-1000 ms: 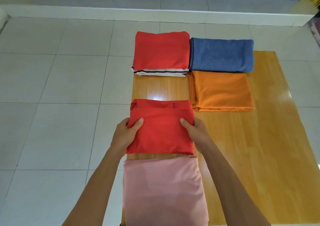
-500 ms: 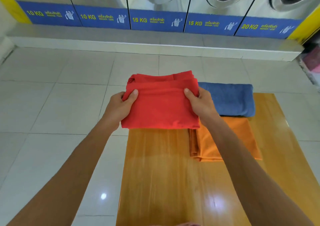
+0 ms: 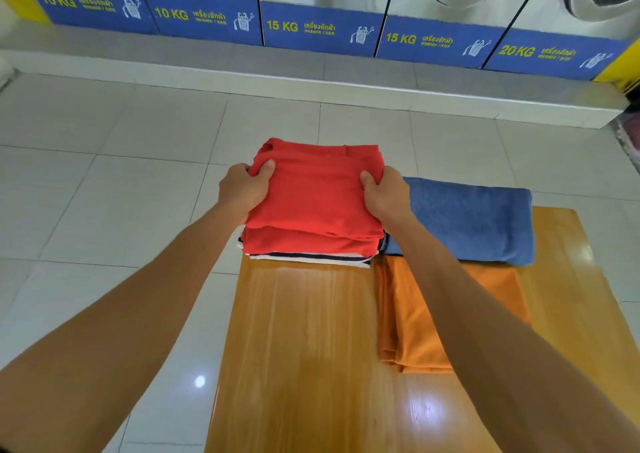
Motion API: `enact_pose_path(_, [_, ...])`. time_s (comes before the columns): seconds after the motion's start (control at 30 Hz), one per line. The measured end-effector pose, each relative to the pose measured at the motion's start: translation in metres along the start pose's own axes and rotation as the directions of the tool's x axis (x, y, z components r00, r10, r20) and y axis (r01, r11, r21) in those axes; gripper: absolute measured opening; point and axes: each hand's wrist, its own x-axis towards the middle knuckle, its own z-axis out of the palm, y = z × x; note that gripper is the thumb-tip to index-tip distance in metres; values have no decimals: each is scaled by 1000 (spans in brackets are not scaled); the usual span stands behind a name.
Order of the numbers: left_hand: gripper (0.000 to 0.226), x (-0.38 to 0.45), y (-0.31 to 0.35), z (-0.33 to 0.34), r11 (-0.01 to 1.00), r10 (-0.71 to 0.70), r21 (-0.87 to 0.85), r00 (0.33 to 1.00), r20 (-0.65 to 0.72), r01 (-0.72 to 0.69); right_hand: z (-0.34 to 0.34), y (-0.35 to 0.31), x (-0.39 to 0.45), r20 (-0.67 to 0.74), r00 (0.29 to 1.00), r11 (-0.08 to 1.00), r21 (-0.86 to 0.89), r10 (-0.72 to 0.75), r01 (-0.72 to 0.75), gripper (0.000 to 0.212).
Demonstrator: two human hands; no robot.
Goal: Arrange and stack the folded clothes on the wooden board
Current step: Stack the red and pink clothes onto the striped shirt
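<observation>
A folded red garment (image 3: 317,189) is held by both hands over the stack at the board's far left corner. My left hand (image 3: 242,191) grips its left edge and my right hand (image 3: 386,194) grips its right edge. Under it lie another red piece (image 3: 304,243) and a striped white and dark piece (image 3: 311,258). Whether the held garment rests fully on them I cannot tell. To the right, a folded blue towel (image 3: 474,217) sits with a folded orange cloth (image 3: 412,317) in front of it. All lie on the wooden board (image 3: 304,348).
White tiled floor (image 3: 104,210) surrounds the board on the left and beyond. A raised grey step (image 3: 311,71) and a row of washing machines (image 3: 322,9) with blue labels run along the back. The board's near left part shows bare wood.
Both hands carried the red garment forward from the board's near part to over the far left stack. The pink folded piece has dropped out of view as the head lifted.
</observation>
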Motion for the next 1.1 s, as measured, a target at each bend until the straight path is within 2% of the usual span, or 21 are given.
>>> enact_pose_path(0.17, [54,6,5,-6,996,54,-62,996,-65,-58,-8,-4,9,-58,997,999,2,-50,50,40])
enact_pose_path(0.3, [63,3,-16,1,997,48,63,998,36,-50,1,8,-2,-16,1000,992,-125,-19,17,41])
enact_pose_path(0.4, [68,-3,-20,2,989,62,129,998,33,-65,7,6,-7,-32,999,985,-171,-13,8,40])
enact_pose_path(0.47, [69,-8,-15,-2,987,49,154,999,11,-50,5,2,-9,-36,999,985,-170,-1,-5,41])
enact_pose_path(0.63, [71,-25,-17,-16,996,-13,87,1000,-8,13,-9,-5,-28,-74,997,994,-106,-10,2,37])
enact_pose_path(0.8, [58,-72,-37,-38,1000,20,22,998,-65,-18,-19,8,-89,-240,969,998,-19,-65,62,33])
enact_pose_path(0.97, [34,-141,-89,-48,999,33,-30,999,30,-32,-21,43,-171,-167,985,998,58,42,-33,29])
enact_pose_path(1.1, [29,-214,-136,-50,999,-10,35,989,144,5,-19,69,-248,-96,992,996,56,78,-73,32])
